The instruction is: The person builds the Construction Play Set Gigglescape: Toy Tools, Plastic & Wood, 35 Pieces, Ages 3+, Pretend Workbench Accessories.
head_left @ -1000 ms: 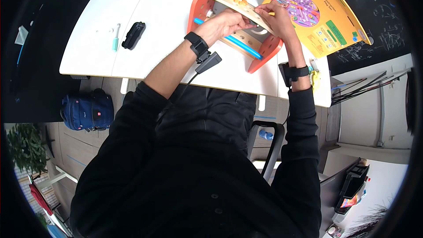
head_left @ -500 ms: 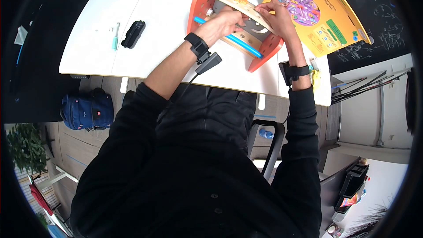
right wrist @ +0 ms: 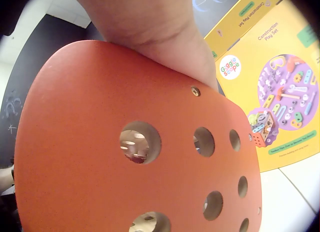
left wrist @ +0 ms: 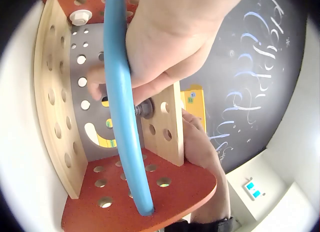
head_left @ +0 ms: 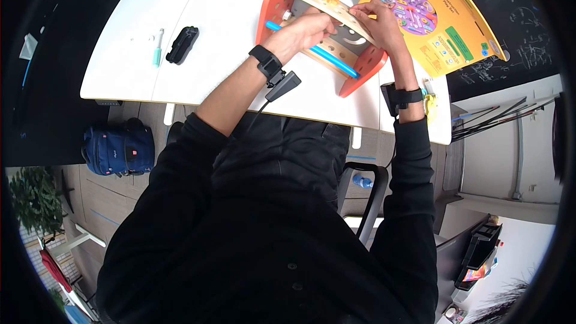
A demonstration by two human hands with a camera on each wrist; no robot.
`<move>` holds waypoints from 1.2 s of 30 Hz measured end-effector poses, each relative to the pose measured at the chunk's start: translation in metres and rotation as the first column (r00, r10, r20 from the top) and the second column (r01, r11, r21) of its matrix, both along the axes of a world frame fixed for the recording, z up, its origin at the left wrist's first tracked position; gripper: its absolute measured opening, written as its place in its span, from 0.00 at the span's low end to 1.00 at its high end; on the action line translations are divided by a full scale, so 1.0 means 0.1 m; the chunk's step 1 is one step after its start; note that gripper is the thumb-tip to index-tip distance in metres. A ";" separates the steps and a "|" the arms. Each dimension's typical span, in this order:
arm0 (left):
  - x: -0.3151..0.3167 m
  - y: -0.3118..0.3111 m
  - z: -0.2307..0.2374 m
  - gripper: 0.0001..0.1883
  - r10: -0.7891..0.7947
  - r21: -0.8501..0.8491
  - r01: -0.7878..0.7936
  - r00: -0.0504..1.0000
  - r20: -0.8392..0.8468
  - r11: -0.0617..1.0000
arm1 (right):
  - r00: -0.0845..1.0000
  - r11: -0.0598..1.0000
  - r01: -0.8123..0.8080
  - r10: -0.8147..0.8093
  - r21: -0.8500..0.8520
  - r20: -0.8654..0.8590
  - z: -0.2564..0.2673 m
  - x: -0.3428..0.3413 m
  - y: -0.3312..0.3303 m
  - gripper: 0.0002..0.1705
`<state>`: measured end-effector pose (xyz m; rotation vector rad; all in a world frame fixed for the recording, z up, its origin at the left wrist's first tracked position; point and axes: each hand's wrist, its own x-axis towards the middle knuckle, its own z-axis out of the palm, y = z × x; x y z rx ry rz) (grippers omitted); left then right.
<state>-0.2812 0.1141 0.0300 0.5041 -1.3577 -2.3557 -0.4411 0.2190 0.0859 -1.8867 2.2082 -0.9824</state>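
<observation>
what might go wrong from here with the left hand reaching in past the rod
The dark bolt sits right by the left hand; if it is loose, it might drop inside the toy.
The rod crosses in front of that hand's fingers, so they could bump it or be cramped.
The box stands close to the right hand, which might knock it.

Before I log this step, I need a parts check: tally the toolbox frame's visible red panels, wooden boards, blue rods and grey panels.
Red panels: 2 (left end panel, right end panel)
Wooden boards: 2 (upper board, lower board)
Blue rods: 1 (blue rod)
Grey panels: 1 (grey panel)
Total: 6
</observation>
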 end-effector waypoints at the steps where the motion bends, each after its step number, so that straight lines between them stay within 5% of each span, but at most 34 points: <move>1: 0.00 0.01 0.00 0.33 -0.001 -0.001 0.001 1.000 0.000 1.000 | 1.000 1.000 0.001 -0.001 -0.001 0.000 0.00 0.00 0.00 0.14; 6: 0.03 0.00 -0.08 0.30 0.231 0.122 -0.214 0.962 -0.144 0.969 | 1.000 1.000 -0.014 0.013 -0.015 -0.019 0.00 -0.01 0.01 0.14; 13: 0.34 0.13 0.22 0.23 0.005 0.038 -0.002 0.997 -0.076 0.999 | 0.981 0.997 0.067 -0.070 0.025 0.179 0.03 0.04 0.04 0.18; 16: 0.59 0.11 0.40 0.17 -0.077 -0.128 0.090 0.991 0.105 0.988 | 0.946 0.988 0.130 -0.147 0.077 0.289 0.05 0.04 0.05 0.20; 18: 0.82 0.05 0.57 0.13 -0.106 -0.613 0.155 0.988 0.115 0.775 | 0.989 0.975 0.148 -0.146 -0.164 0.024 -0.04 -0.07 0.10 0.27; 19: 0.90 0.01 0.67 0.12 0.009 -0.604 0.029 0.998 0.060 0.796 | 0.988 0.973 0.156 -0.153 -0.168 0.029 -0.08 -0.11 0.14 0.27; 20: 0.99 -0.09 0.73 0.12 -0.001 -0.610 0.042 0.998 0.067 0.792 | 0.943 0.940 0.316 -0.326 -0.126 -0.068 -0.13 -0.12 0.21 0.33; 22: 1.12 -0.35 0.81 0.14 0.262 -0.664 -0.265 0.959 -0.107 0.699 | 0.855 0.870 0.482 -0.493 -0.102 -0.159 -0.10 -0.06 0.39 0.39; 24: 1.10 -0.59 0.70 0.15 0.412 -0.725 -0.405 0.893 -0.182 0.557 | 0.822 0.892 0.377 -0.447 0.251 0.352 0.07 0.11 0.59 0.48; 25: 1.09 -0.65 0.61 0.20 0.448 -0.760 -0.400 0.879 -0.161 0.511 | 0.757 0.854 0.320 -0.491 0.411 0.431 0.04 0.05 0.60 0.45; 26: 1.09 -0.68 0.56 0.20 0.436 -0.766 -0.389 0.886 -0.158 0.512 | 0.748 0.852 0.328 -0.498 0.408 0.438 0.01 0.04 0.62 0.45; 28: 1.07 -0.68 0.56 0.28 0.375 -0.772 0.000 0.874 0.309 0.635 | 0.660 0.926 0.122 -0.344 0.356 0.668 -0.01 0.02 0.66 0.38; 29: 1.06 -0.62 0.59 0.33 0.317 -0.692 0.002 0.888 0.333 0.722 | 0.630 0.937 0.137 -0.332 0.321 0.702 -0.04 0.03 0.65 0.31; 33: 1.09 -0.50 0.70 0.33 0.278 -0.704 0.024 0.909 0.311 0.710 | 0.602 0.937 0.191 -0.346 0.291 0.719 -0.06 0.04 0.67 0.29; 36: 1.13 -0.42 0.75 0.40 0.254 -0.655 -0.023 0.931 0.261 0.755 | 0.684 0.980 0.173 -0.194 0.102 0.703 -0.01 0.06 0.76 0.31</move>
